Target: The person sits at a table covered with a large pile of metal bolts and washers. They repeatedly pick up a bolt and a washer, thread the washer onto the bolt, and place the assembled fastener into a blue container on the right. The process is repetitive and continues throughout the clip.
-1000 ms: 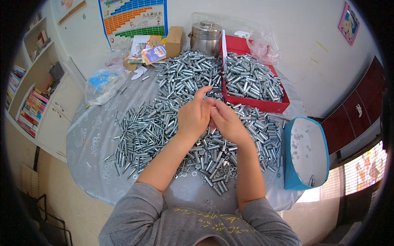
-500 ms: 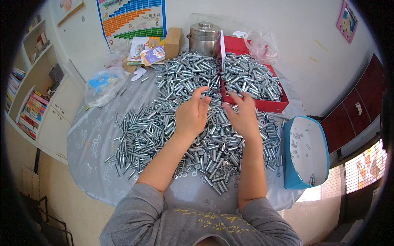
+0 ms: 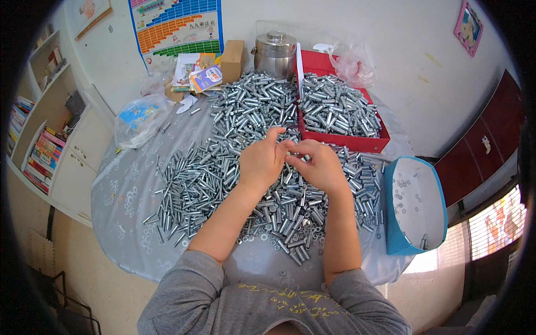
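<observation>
Above a wide heap of short silver metal tubes and bolts (image 3: pixel 206 173), my two hands meet at the fingertips. My left hand (image 3: pixel 261 161) has thumb and fingers drawn together, its index finger curled up over the thumb. Pinched together too, the fingers of my right hand (image 3: pixel 322 166) touch the left ones. Anything between them is too small or hidden to make out. Just beyond the hands stands a red box (image 3: pixel 346 142) piled with silver tubes (image 3: pixel 338 106). Loose washers (image 3: pixel 264 237) lie along the heap's near edge.
A blue box (image 3: pixel 414 245) with a few washers and tubes inside stands at right. At the back are a steel pot (image 3: pixel 276 56), a cardboard box (image 3: pixel 232 60), booklets (image 3: pixel 206 78) and a clear plastic bag (image 3: pixel 357 64). Another plastic bag (image 3: pixel 142 120) lies at left on the grey tablecloth (image 3: pixel 125 184).
My right hand has moved left and closed from spread fingers to a pinch against my left hand. My left hand has stayed nearly in place, its fingers drawing in.
</observation>
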{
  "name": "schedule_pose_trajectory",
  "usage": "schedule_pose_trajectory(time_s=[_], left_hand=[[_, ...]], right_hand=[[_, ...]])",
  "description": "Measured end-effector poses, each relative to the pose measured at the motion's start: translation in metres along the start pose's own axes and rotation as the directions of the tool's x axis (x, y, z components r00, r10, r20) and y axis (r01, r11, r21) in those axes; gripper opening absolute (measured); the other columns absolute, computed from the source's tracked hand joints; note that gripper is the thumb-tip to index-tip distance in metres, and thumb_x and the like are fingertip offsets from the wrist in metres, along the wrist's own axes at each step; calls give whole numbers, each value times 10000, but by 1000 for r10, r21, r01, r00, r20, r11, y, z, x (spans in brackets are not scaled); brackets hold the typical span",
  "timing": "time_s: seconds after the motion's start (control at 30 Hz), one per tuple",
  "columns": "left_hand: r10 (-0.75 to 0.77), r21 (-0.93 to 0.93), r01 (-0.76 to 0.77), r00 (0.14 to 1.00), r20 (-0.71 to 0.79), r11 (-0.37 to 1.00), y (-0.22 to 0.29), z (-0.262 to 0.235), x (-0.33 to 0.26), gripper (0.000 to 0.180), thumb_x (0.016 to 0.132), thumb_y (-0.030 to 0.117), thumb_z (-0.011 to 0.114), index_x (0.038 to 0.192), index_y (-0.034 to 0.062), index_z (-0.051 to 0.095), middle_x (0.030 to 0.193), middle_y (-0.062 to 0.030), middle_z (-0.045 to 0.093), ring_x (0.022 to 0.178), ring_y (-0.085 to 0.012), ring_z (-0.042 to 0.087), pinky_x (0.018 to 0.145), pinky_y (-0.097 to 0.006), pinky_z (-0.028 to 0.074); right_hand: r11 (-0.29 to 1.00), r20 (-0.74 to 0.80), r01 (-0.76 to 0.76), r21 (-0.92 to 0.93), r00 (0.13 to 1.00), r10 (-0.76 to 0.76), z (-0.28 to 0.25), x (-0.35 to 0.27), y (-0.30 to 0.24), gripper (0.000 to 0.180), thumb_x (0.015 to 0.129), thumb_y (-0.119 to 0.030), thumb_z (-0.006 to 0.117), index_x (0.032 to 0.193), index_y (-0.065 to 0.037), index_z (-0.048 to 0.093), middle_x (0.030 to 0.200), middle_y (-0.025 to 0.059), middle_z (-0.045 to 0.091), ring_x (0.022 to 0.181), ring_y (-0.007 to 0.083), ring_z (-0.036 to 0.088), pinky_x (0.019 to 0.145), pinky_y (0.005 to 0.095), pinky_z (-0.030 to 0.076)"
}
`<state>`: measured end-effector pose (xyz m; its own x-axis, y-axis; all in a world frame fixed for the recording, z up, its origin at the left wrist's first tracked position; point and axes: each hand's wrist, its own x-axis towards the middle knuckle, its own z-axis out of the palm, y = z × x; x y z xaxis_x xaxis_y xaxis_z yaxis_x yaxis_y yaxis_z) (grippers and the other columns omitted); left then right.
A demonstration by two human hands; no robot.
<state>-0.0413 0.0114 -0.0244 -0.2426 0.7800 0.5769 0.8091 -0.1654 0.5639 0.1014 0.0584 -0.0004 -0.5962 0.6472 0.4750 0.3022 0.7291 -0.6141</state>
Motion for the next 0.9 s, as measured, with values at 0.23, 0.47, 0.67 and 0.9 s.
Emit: schedule_pose_trajectory(time_s=[0.23,0.47,0.67,0.9], left_hand=[[13,26,-15,996,85,1000,0,-1,0,490,898,506,357,1155,112,492,640,-115,619,613,-327,609,536,-432,451],[-200,259,186,979,29,948,-8,-28,17,587,877,524,399,1188,35,493,709,-167,624,683,-347,612,597,-444,462],[-265,395,210,960,92,895,-16,-16,7,693,862,583,378,1181,-22,492,1004,-212,552,980,-356,533,812,-436,439],[-95,125,85,993,71,988,-2,-14,6,527,898,510,370,1016,49,596,889,-132,593,833,-306,569,722,-417,443]], right_hand=[[996,23,33,-84,999,-31,2,-4,-1,165,726,-157,655,860,-61,648,740,100,588,668,264,579,591,349,452],[968,-41,-196,-154,981,192,-37,-28,35,287,739,-233,673,986,-90,641,946,102,627,865,272,594,737,350,463],[844,-84,-394,-364,916,392,-114,-79,59,399,719,-214,694,1085,-81,610,1002,139,625,883,261,604,745,335,474],[254,18,-634,-730,354,935,-244,-181,110,351,631,-328,771,799,-32,684,743,110,655,657,237,632,599,316,501]])
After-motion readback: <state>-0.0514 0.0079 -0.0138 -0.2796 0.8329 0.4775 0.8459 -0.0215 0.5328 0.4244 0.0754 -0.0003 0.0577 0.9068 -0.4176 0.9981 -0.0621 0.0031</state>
